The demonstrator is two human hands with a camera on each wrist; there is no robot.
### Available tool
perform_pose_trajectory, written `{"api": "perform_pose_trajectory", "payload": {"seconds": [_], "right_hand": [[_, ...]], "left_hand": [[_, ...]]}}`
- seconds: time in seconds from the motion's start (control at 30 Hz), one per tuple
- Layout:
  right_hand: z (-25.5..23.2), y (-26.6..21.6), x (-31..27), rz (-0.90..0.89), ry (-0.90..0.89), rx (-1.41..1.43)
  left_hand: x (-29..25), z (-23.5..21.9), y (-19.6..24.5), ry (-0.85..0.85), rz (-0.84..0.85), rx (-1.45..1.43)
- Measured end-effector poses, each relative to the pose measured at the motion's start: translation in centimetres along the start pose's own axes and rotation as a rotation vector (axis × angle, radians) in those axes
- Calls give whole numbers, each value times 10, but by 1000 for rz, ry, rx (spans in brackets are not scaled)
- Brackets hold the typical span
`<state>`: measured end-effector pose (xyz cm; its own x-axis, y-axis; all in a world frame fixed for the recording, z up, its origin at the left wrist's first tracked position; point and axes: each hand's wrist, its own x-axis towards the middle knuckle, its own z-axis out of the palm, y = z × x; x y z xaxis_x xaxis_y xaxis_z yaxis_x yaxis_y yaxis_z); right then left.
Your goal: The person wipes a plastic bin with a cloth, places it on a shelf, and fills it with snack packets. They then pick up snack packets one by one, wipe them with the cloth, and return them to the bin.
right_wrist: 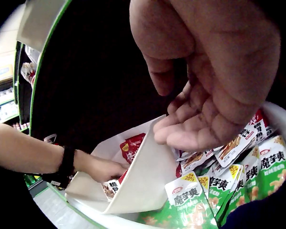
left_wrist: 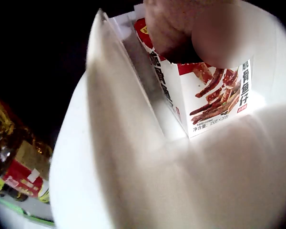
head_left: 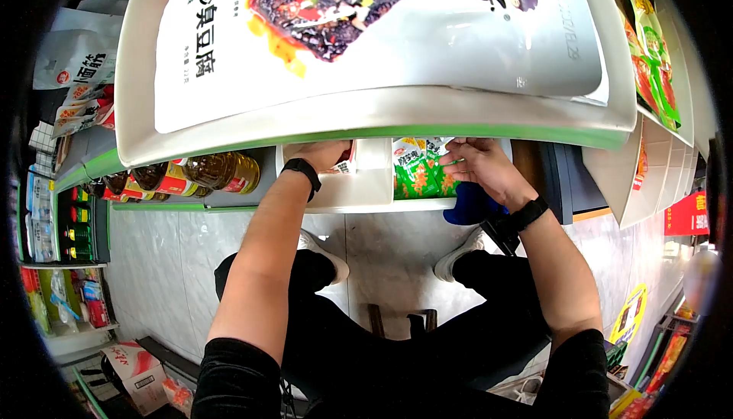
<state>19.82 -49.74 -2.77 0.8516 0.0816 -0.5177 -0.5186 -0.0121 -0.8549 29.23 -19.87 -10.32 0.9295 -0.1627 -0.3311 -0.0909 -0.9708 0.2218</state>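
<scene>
My left hand [head_left: 319,153] is in the left compartment of a white shelf bin. In the left wrist view it covers the top of a white-and-red snack carton [left_wrist: 214,98] printed with fried strips; its fingertips are hidden, and I cannot tell whether they grip it. The right wrist view has that hand [right_wrist: 102,169] beside a red packet [right_wrist: 133,145]. Over the right compartment, my right hand [right_wrist: 205,81] holds nothing, its fingers loosely bent. Green snack packets [head_left: 416,174] fill that compartment, with white-and-red packets [right_wrist: 236,145] behind them.
A white divider [right_wrist: 150,174] separates the compartments. Just above, an upper tray [head_left: 382,113] with a large silver food pouch [head_left: 489,52] overhangs both hands. Oil bottles [head_left: 225,173] line the shelf at left. A dark blue object [head_left: 469,203] is beneath my right wrist.
</scene>
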Motion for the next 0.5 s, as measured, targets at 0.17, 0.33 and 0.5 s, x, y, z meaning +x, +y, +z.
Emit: {"api": "perform_pose_trajectory", "payload": {"seconds": [0.17,0.33,0.5], "right_hand": [[-2,1,1,-1,-3,-17],[-3,3,1,-9,-8,-28],[-3,0,3,-16,-29,-52]], "left_hand": [[-6,-11,13,-51,61,21],[24,21,-19,-81,231,73],[14,9,-10,11,154,13]]}}
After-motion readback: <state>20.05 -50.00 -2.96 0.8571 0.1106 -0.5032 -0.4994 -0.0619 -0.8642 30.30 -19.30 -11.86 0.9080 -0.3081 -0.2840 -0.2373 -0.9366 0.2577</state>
